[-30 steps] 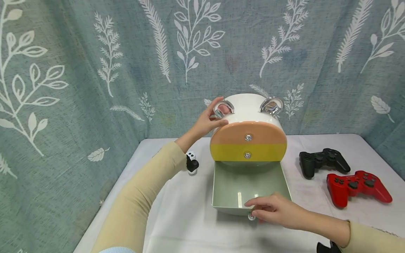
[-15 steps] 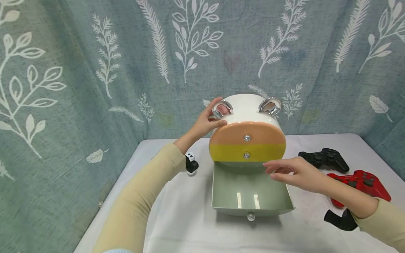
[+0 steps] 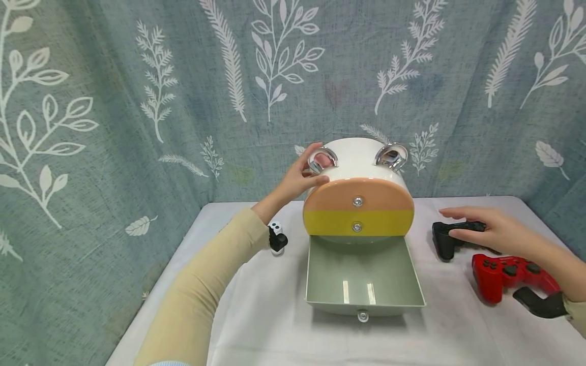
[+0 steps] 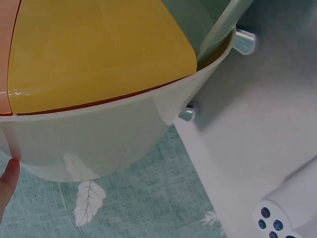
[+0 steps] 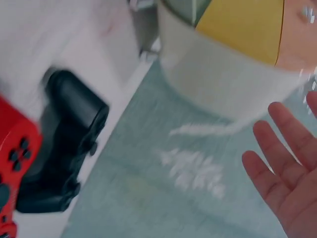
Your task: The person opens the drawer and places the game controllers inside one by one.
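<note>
A frog-like drawer box (image 3: 357, 160), white with chrome ring ears, stands at the back of the table. Its peach and yellow drawer fronts (image 3: 329, 223) are closed; the pale green bottom drawer (image 3: 361, 269) is pulled out with nothing inside. My left hand (image 3: 295, 178) rests on the box's upper left side around the left ear, its thumb beside the front edge. In the left wrist view one fingertip (image 4: 11, 171) touches the white wall. My right hand (image 3: 501, 231), fingers extended and thumb apart, hovers over the black game controller (image 3: 444, 244), partly covering it.
A red game controller (image 3: 490, 282) lies on the right, partly behind my right wrist and its black camera mount (image 3: 542, 303). A white object with dark round dots (image 4: 277, 223) lies left of the box. A leaf-patterned curtain (image 3: 274, 101) hangs behind the table.
My right hand has let go of the bottom drawer's knob and moved right and back to the black controller. The drawer stays out; my left hand stays at the ear.
</note>
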A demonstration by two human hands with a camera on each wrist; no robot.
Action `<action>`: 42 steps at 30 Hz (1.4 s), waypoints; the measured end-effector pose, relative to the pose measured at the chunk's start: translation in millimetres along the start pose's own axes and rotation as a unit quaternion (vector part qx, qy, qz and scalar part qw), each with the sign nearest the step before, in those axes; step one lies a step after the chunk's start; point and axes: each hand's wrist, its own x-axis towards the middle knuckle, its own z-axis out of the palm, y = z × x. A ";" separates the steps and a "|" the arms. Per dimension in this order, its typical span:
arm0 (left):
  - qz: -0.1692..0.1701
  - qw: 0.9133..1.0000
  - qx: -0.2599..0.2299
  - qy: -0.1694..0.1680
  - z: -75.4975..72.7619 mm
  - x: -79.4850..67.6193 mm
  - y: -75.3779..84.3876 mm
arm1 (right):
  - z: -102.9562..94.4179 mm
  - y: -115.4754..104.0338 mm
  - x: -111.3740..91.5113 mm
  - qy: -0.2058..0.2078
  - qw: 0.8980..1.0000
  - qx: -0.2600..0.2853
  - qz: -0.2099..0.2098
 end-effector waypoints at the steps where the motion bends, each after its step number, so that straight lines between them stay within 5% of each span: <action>1: -0.001 1.000 0.001 0.000 -0.1 0.0 0.0 | -1.4 5.5 -1.9 -0.002 1.000 -0.003 0.011; 18: 0.003 1.000 -0.002 -0.003 -0.4 1.0 -4.0 | -8.0 70.3 -30.3 -0.020 0.989 -0.013 0.143; 27: 0.023 1.000 0.013 0.002 -1.4 11.1 -25.9 | -4.6 91.9 -40.8 -0.037 0.984 0.005 0.175; 42: 0.007 1.000 0.003 0.000 -0.8 9.2 -20.2 | 6.0 118.6 -59.5 -0.087 0.971 0.055 0.215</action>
